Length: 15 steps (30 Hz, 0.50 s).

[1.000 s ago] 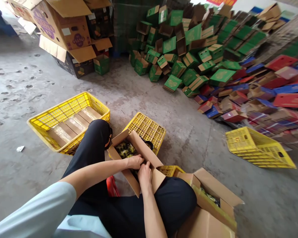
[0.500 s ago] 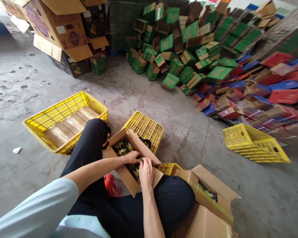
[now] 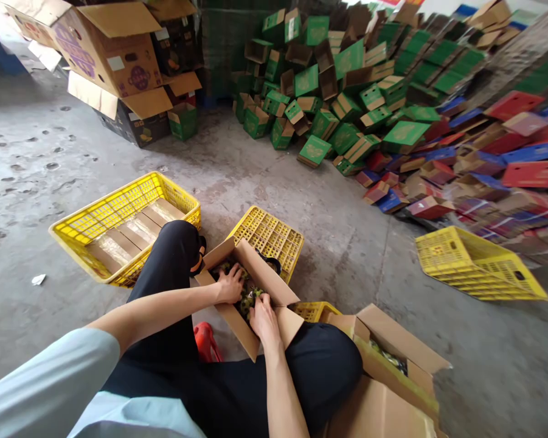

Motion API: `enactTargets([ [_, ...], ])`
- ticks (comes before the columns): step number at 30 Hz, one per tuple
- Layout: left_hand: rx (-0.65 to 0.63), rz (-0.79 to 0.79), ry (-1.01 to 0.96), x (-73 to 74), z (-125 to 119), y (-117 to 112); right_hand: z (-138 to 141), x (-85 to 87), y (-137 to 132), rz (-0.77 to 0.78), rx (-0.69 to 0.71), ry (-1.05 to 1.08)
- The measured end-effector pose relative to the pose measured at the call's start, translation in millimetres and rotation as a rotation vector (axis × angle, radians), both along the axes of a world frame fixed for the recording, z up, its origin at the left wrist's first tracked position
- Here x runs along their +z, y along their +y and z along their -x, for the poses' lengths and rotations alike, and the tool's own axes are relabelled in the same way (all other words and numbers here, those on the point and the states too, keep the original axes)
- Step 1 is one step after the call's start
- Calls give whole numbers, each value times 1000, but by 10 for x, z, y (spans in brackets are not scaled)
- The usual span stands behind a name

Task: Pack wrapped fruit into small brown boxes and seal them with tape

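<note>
An open brown cardboard box (image 3: pixel 274 283) rests between my knees, filled with dark green and yellow packed goods (image 3: pixel 249 298). My left hand (image 3: pixel 230 283) lies flat on the contents at the box's left side, fingers spread. My right hand (image 3: pixel 262 316) reaches into the near end of the box with its fingers curled down among the contents; what they hold is hidden. I sit with black-trousered legs on either side of the box.
A yellow crate (image 3: pixel 123 222) with flat cartons stands at left. An upturned yellow crate (image 3: pixel 269 237) lies behind the box, another (image 3: pixel 478 264) at right. A second open carton (image 3: pixel 392 365) sits by my right knee. Heaps of green, red and blue boxes (image 3: pixel 369 103) fill the back.
My left hand has moved left and spread flat on the contents. My right hand has dipped deeper into the box. The view has shifted slightly.
</note>
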<state>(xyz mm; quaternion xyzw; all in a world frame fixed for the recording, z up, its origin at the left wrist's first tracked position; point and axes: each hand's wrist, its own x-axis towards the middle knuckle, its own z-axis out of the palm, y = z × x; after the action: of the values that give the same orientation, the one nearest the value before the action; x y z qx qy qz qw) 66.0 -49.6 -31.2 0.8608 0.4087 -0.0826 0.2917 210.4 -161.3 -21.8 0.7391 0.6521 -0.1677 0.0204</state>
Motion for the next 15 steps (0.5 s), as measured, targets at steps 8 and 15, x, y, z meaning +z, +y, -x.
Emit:
enactTargets([
  [8,66,113,44,-129,108,19,-172,184,-168,-152,-33,-64],
  [15,158,174,-115,-131,108,58,-138,143,-51,-54,-30,-70],
])
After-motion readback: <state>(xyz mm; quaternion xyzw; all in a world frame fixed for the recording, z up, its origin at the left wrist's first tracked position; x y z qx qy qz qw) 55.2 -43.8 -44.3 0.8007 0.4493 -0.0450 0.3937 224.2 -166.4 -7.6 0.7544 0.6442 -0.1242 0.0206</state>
